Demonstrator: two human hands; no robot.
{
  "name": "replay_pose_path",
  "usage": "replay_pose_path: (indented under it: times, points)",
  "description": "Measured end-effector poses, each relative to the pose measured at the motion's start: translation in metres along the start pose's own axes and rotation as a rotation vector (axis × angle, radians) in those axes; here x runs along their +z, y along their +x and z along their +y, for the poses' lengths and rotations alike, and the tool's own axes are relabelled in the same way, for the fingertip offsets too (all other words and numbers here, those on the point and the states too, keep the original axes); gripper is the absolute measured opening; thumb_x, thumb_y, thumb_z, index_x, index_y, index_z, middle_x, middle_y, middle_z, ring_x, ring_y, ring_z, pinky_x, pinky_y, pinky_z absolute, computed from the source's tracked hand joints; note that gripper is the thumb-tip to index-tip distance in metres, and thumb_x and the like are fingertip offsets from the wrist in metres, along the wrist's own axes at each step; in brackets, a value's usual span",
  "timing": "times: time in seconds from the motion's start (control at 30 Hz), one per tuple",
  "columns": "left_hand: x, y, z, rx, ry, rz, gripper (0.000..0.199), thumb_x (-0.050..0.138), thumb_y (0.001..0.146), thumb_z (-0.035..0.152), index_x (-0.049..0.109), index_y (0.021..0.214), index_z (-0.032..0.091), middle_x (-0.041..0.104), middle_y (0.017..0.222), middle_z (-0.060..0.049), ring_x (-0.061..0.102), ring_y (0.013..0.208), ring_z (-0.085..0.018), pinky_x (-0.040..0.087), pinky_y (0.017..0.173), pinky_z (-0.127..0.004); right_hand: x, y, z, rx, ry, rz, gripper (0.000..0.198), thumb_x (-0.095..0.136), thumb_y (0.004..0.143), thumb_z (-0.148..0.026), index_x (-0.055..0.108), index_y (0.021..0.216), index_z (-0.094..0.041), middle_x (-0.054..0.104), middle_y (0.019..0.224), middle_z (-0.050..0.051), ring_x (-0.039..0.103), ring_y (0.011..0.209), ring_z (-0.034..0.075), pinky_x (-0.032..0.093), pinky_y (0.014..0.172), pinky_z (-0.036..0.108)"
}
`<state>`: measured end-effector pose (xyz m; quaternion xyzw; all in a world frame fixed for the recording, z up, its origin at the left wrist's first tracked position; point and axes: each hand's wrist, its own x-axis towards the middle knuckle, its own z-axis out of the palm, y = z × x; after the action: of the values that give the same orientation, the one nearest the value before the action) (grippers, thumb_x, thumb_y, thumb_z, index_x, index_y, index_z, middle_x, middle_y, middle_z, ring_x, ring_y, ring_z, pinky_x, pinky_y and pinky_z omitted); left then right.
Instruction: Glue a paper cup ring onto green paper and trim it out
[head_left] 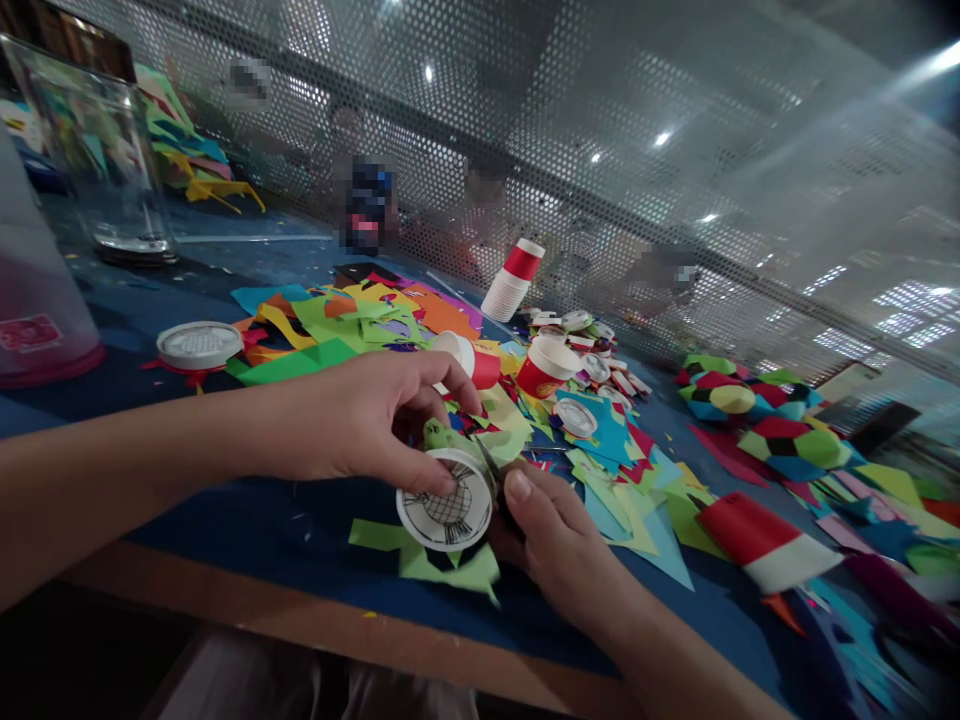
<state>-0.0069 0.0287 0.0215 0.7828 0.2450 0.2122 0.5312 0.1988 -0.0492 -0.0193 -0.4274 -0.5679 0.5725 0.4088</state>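
Note:
A round white paper disc with a raised rim (442, 535), apparently the bottom of a paper cup, is pinched in my left hand (367, 420). Black lines on it form a checked shell-like drawing. From its upper edge sticks out a small green paper head (435, 434) with drawn eyes. My right hand (551, 525) is closed around scissors (488, 461), whose dark blades point up beside the disc's right rim; their handles are hidden by the fingers. Just below the disc are light green paper scraps (446, 575), slightly blurred.
Coloured paper scraps (360, 320) cover the mid-table. Paper cups stand there, one red and white (547, 370), plus a tilted-looking stack (514, 280). A glass jar (112, 160) is at left, a cut cup (765, 540) at right. Perforated metal (450, 110) rises behind.

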Motion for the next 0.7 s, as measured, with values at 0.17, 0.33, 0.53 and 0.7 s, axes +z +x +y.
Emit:
replay_pose_path:
  times: [0.17, 0.33, 0.53, 0.7]
  points:
    - [-0.0005, 0.0, 0.0012, 0.014, -0.013, -0.008, 0.045, 0.076, 0.073, 0.025, 0.049, 0.109, 0.022, 0.061, 0.071, 0.006, 0.049, 0.059, -0.009, 0.036, 0.051, -0.021, -0.0016, 0.0009, 0.0023, -0.017, -0.004, -0.008, 0.047, 0.055, 0.088, -0.061, 0.044, 0.066, -0.021, 0.033, 0.054, -0.008, 0.023, 0.045, 0.008, 0.017, 0.042, 0.024]
    - [-0.0015, -0.0014, 0.0037, 0.007, 0.001, -0.054, 0.047, 0.077, 0.071, 0.025, 0.05, 0.109, 0.022, 0.061, 0.069, 0.007, 0.05, 0.059, -0.009, 0.036, 0.052, -0.021, -0.0031, -0.0004, 0.0038, -0.033, -0.071, -0.02, 0.045, 0.056, 0.088, -0.059, 0.049, 0.069, -0.02, 0.036, 0.059, -0.005, 0.026, 0.052, 0.01, 0.018, 0.046, 0.025]
    - [-0.0017, -0.0022, 0.0044, -0.006, 0.071, -0.014, 0.049, 0.077, 0.071, 0.028, 0.05, 0.111, 0.023, 0.058, 0.067, 0.008, 0.048, 0.058, -0.01, 0.035, 0.052, -0.022, -0.0022, -0.0003, 0.0024, -0.016, -0.064, -0.015, 0.047, 0.055, 0.088, -0.061, 0.046, 0.066, -0.02, 0.033, 0.058, -0.006, 0.023, 0.051, 0.009, 0.017, 0.045, 0.025]
    - [-0.002, -0.0021, 0.0009, 0.018, 0.105, 0.007, 0.051, 0.076, 0.073, 0.031, 0.049, 0.115, 0.023, 0.06, 0.07, 0.007, 0.051, 0.06, -0.011, 0.037, 0.054, -0.022, -0.0005, 0.0007, 0.0023, -0.004, -0.072, 0.006, 0.05, 0.054, 0.088, -0.062, 0.043, 0.064, -0.02, 0.033, 0.055, -0.007, 0.024, 0.049, 0.009, 0.017, 0.044, 0.024]
